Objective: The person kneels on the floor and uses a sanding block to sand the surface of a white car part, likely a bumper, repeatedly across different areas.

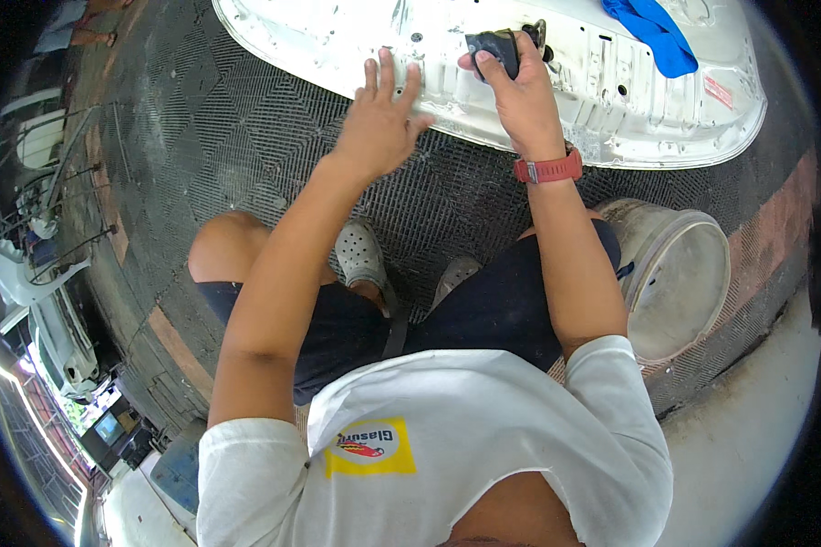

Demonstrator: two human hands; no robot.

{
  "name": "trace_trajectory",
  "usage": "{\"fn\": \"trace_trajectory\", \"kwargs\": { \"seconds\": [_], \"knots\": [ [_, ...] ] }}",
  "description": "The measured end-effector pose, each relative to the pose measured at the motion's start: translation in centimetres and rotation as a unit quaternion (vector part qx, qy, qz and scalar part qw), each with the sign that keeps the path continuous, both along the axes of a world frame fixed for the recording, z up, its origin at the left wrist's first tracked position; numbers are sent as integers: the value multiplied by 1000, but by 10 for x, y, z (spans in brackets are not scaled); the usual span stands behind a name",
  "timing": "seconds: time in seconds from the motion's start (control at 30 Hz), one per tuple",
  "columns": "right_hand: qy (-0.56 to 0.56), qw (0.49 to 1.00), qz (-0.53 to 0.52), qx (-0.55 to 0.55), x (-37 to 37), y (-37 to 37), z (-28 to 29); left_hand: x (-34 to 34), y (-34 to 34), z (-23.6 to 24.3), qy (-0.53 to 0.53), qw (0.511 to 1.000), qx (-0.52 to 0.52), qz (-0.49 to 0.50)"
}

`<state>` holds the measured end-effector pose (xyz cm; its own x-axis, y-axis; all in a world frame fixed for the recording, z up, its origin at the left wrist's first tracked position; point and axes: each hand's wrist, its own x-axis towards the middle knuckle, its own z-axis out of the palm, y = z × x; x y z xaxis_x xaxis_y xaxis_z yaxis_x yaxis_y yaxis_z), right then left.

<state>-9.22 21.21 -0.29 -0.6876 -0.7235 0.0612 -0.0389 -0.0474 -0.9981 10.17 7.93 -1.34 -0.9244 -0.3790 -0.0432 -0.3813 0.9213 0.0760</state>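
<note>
White shirt, pale bucket beside right leg, right fingers gripping dark block

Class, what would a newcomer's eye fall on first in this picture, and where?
First, the long white metal panel across the top, with the left hand spread over its near edge and the right hand holding a black block. Next, the bright blue cloth on the panel's right part.
</note>
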Motion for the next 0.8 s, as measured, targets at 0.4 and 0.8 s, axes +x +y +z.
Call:
{"fn": "trace_trajectory", "kwargs": {
  "seconds": [0.4, 0.8],
  "knots": [
    [345, 914, -12, 214, 20, -23, 10, 8, -148, 54, 31, 994, 88, 60],
    [616, 659, 298, 312, -23, -126, 46, 1, -180, -3, -79, 978, 133, 143]
  ]
}}
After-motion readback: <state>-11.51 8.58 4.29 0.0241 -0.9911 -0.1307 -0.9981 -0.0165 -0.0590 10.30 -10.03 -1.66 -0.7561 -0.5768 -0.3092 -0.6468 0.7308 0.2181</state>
